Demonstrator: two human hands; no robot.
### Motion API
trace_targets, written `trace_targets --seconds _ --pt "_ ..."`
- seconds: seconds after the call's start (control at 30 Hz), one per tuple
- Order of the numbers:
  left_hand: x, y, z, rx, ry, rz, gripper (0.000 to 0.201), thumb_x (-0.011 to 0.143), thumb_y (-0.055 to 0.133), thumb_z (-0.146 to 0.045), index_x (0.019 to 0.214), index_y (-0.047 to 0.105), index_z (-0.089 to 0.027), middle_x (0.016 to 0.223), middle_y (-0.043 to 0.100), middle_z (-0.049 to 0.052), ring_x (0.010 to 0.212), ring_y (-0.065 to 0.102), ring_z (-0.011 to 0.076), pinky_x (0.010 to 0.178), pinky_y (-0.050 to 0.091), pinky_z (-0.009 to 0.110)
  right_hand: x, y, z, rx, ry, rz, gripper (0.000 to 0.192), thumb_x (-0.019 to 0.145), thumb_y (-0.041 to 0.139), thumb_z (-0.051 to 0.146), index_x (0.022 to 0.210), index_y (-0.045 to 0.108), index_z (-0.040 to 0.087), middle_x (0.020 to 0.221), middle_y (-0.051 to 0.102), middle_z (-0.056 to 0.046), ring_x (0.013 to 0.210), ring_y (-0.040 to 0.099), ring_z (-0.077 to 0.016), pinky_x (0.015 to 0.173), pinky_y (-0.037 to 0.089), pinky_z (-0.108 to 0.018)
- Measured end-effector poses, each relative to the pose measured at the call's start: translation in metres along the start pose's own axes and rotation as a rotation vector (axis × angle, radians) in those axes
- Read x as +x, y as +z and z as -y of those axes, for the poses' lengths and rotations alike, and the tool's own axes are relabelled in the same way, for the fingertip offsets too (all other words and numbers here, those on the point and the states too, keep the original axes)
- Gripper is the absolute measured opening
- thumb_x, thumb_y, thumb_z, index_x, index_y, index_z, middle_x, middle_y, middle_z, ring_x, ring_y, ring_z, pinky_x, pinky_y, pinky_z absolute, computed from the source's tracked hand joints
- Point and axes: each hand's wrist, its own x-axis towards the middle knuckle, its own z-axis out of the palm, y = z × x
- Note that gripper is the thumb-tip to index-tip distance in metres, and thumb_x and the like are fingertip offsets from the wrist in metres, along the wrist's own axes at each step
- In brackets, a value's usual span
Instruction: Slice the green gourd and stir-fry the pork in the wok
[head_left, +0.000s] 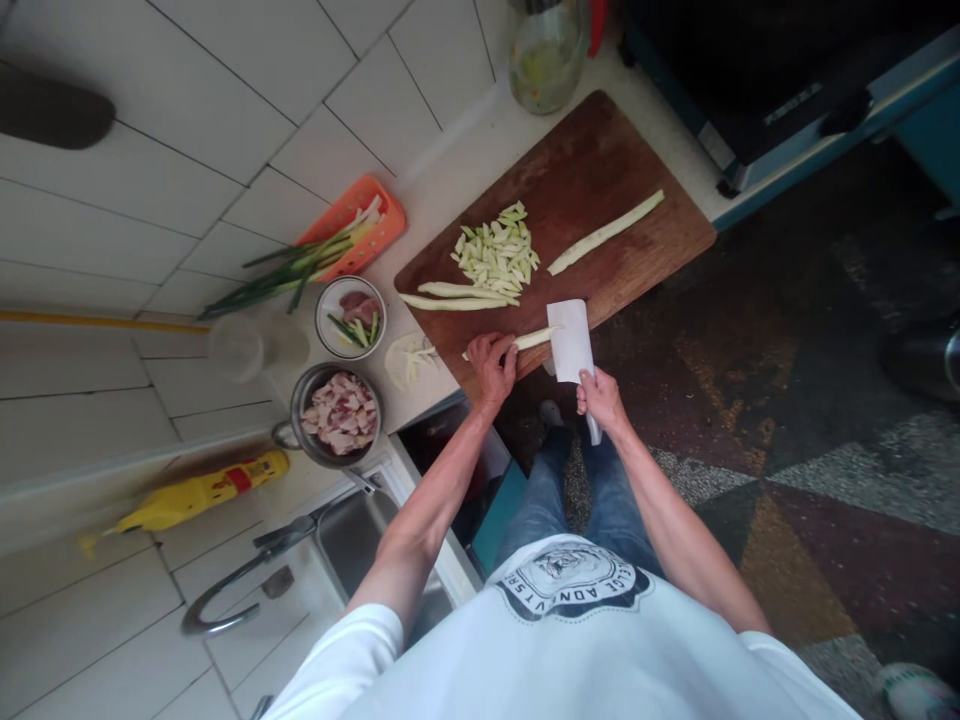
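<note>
**Cleaver set across a pale strip at the board's near edge**

The table (480, 150) carries a large brown cutting board (585, 170), with a sink (360, 540) beside it on the person's left. On the board lie three uncut pale vegetable strips: one apart on the right side (606, 232) and two together (457, 296) just below a single pile of cut slices (496, 252).

A fourth strip (536, 338) lies at the near edge, its long axis running left to right. The left hand (492, 366) presses down on its left end, fingers curled over it, so the free length stretches away toward the right hand. The right hand (600, 398) has its fingers wrapped round the handle of one cleaver (571, 340), whose broad blade stands across the strip at its right end, square to the long axis. The left hand is the nearer to the strip; the right touches only the cleaver.

Left of the board stand two bowls: a metal bowl of raw meat pieces (339, 412) and a smaller white bowl (351, 316). An orange tray (360, 210) holds green onions (292, 272).
</note>
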Motion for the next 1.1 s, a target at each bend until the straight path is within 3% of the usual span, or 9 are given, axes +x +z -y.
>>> trace_targets --seconds 0.83,1.1 --pt "-0.003 0.004 0.001 0.022 0.035 -0.047 0.036 0.109 0.053 -0.049 0.115 0.081 -0.027 0.119 0.067 0.013 0.118 0.059 0.0296 0.104 0.043 0.051 -0.030 0.035 -0.021 0.055 0.063 -0.007 0.039 0.092 0.065 0.061 0.088 0.047 0.027 0.058 0.050 0.010 0.040 0.047 -0.0095 0.038 0.045 -0.022" --pt "-0.004 0.005 0.004 0.000 0.001 -0.019 0.034 0.108 0.055 -0.049 0.114 0.081 -0.028 0.120 0.067 0.013 0.120 0.057 0.0311 0.106 0.041 0.053 -0.009 0.037 -0.018 0.085 0.029 0.008 0.040 0.094 0.065 0.062 0.088 0.047 0.026 0.059 0.050 0.010 0.040 0.046 -0.0089 0.037 0.045 -0.022"
